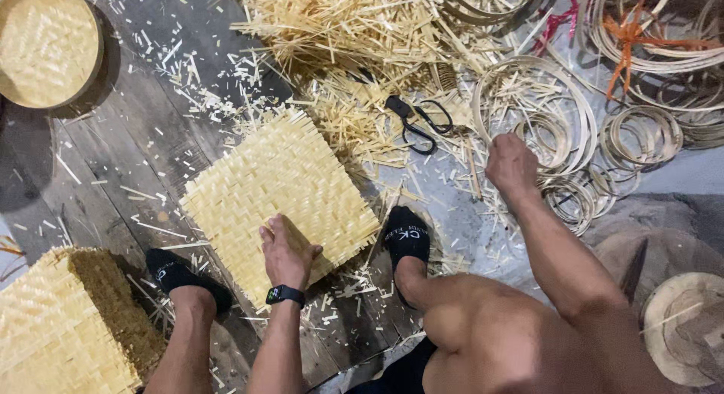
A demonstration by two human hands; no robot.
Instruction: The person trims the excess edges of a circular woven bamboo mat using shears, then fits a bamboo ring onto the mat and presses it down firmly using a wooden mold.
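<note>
A square woven bamboo mat [279, 190] lies on the dark wooden floor in the middle of the head view. My left hand [285, 251], with a black watch on its wrist, presses flat on the mat's near edge. My right hand [511, 164] reaches out to the right and closes over thin bamboo strips beside a coiled bamboo ring [543, 100]; what it grips is partly hidden by the fingers. Black scissors [418, 119] lie between the mat and my right hand. My feet in black socks rest on either side of the mat.
A pile of cut bamboo strips [347, 24] lies beyond the mat. Several coiled bamboo rings [648, 130] fill the upper right. A round woven tray [45, 43] sits top left, a stack of woven mats [53, 326] bottom left, and a wooden stump [686, 326] bottom right.
</note>
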